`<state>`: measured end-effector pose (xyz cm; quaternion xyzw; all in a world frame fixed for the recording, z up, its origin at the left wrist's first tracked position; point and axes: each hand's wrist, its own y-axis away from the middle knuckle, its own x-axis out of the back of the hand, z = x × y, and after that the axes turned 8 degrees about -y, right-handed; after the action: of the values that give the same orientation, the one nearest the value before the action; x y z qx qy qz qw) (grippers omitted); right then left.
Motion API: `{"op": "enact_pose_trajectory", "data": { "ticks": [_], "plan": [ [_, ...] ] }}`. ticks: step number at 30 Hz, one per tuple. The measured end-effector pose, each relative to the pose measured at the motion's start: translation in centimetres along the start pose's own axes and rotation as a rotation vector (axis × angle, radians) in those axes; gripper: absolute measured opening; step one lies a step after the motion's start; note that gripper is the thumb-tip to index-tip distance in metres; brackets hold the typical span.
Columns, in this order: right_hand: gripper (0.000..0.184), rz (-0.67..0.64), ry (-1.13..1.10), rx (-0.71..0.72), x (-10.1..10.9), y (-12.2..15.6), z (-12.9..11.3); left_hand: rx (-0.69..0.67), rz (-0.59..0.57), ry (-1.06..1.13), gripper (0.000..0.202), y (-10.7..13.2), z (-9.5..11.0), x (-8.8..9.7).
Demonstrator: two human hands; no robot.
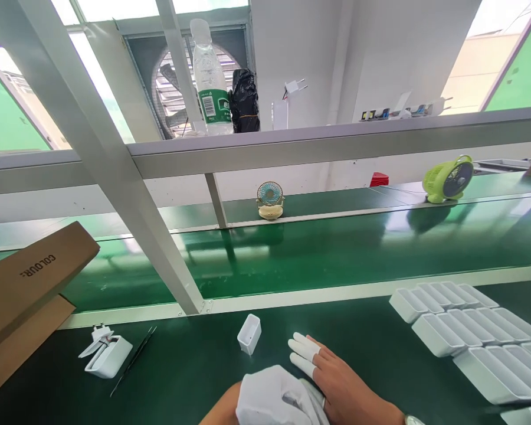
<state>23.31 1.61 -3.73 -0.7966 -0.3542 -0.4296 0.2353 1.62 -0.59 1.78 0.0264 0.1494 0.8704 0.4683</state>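
My left hand [272, 395] is wrapped in white fabric, a glove or a cloth, which hides its fingers. Beside it and touching the fabric is my right hand [336, 375], palm down, with white finger cots on the stretched fingers. No object shows in the right hand. Just beyond both hands a small white plastic case [249, 334] stands on the dark green table, its hollow side showing. Further left lies another white case [109, 356] with a white plug part [101, 334] at its top end. Dark tweezers [133, 361] rest beside that case.
Rows of white plastic cases [482, 336] cover the right side. Cardboard boxes [39, 277] reach in from the left. A metal post [128, 195] rises ahead, before a green conveyor belt [318, 254]. Overhead, a shelf [292, 144] carries a bottle [212, 82].
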Motion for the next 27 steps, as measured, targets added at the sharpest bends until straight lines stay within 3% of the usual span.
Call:
{"op": "enact_pose_trajectory", "data": {
  "ticks": [4, 7, 15, 19, 24, 27],
  "plan": [
    [0.054, -0.052, 0.062, -0.027, -0.5, 0.0, 0.3, -0.03, 0.04, -0.028, 0.032, -0.3, -1.3, 0.5],
    [0.057, 0.024, 0.014, 0.05, -1.1, 0.2, 1.1, -0.047, 0.074, -0.06, 0.035, -0.8, -2.9, 1.6],
    [0.062, 0.048, 0.019, 0.08, -2.1, 0.5, 2.1, -0.046, 0.11, -0.199, 0.064, -1.9, -7.3, 3.4],
    [0.074, 0.029, 0.069, 0.075, -2.3, 0.5, 2.1, -0.078, 0.107, -0.211, 0.061, -2.0, -7.2, 3.2],
    [0.078, 0.009, 0.106, 0.076, -2.3, 0.4, 2.0, 0.064, 0.119, -0.209, 0.052, -1.6, -5.3, 2.6],
    [0.082, 0.048, 0.1, 0.116, -2.3, 0.4, 2.1, 0.054, 0.08, -0.126, 0.053, -1.3, -4.1, 2.0]
  ]
}}
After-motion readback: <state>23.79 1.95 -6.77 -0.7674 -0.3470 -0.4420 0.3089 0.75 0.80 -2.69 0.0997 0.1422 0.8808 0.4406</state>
